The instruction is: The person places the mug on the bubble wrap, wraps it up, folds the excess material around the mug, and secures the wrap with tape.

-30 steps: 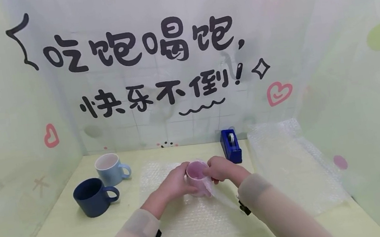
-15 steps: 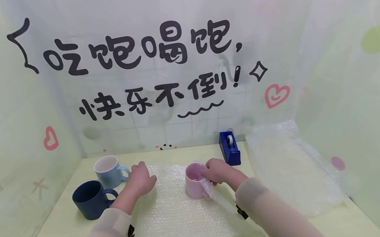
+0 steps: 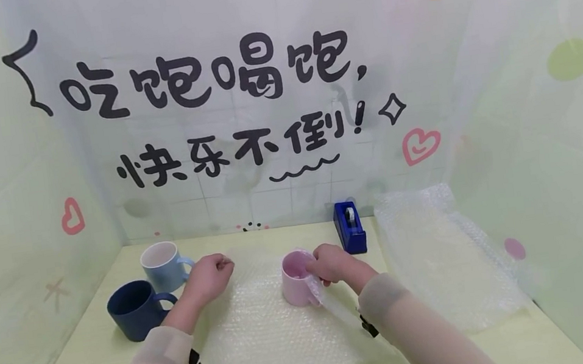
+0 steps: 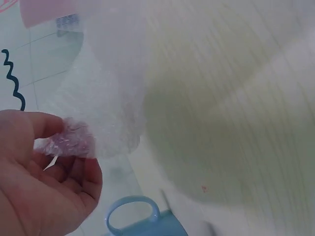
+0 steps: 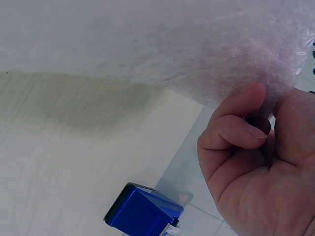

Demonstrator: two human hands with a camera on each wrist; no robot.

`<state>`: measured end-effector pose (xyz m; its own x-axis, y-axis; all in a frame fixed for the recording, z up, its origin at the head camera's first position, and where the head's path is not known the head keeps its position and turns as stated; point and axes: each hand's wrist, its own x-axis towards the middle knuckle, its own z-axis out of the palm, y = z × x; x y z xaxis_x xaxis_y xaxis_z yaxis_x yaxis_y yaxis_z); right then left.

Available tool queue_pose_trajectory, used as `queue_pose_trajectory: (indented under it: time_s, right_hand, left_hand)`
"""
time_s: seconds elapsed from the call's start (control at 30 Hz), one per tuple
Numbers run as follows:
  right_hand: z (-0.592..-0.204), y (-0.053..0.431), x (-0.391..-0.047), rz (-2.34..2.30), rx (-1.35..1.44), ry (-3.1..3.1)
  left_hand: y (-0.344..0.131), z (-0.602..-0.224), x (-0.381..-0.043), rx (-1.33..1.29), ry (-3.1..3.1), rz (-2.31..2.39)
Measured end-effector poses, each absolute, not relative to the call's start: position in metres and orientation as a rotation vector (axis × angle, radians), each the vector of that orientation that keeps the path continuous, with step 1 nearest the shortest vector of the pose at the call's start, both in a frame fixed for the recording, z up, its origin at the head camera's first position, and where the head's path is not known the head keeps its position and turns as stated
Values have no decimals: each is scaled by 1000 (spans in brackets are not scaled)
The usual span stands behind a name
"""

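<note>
A pink mug (image 3: 295,292) stands upright on a sheet of bubble wrap (image 3: 268,339) spread over the table. My right hand (image 3: 337,265) pinches the sheet's right edge, which is lifted against the mug's right side and partly covers its handle. In the right wrist view, thumb and fingers of that hand (image 5: 251,147) curl on the wrap (image 5: 206,64). To the mug's left, my left hand (image 3: 209,279) holds the sheet's left edge. The left wrist view shows a crumpled bit of wrap (image 4: 76,137) between the thumb and fingers of this hand (image 4: 49,182).
A light blue mug (image 3: 164,272) and a dark blue mug (image 3: 131,317) stand on the left, close to my left forearm. Behind my right hand is a blue tape dispenser (image 3: 351,235). More bubble wrap (image 3: 441,267) lies on the right, beside the wall.
My left hand has let go of the pink mug, moved left and taken hold of the wrap's left edge. My right hand keeps its hold beside the mug.
</note>
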<state>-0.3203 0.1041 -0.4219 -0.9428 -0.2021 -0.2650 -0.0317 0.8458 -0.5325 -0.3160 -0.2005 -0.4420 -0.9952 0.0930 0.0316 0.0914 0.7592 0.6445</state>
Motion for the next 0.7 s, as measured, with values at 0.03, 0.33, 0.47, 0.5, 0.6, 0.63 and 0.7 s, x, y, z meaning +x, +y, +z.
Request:
queue_pose_trajectory:
  time_s: [0.03,0.33,0.47,0.5,0.6,0.63,0.7]
  right_hand:
    - [-422,104,-320,-771,-178,2713]
    - [-421,105,-321,-775,-182,2711]
    - [-421,106,-321,-782,-213,2721]
    - [-421,106,-320,-786,-219,2723]
    - [-421,105,-319,-808,-211,2717]
    - [-421,105,-319,-816,-208,2716]
    - [-422,104,-319,-828,-200,2718]
  left_hand:
    - [-199,-439,-314,173,2928,1128]
    - [-157,-413,-297,489,2721,1514]
    - [-129,-410,-288,691,2723,1412]
    - [-123,-410,-287,724,2731,1378]
    - [-114,-414,-284,803,2743,1275]
    - [-113,-415,-284,819,2746,1241]
    - [-113,-416,-285,847,2745,1192]
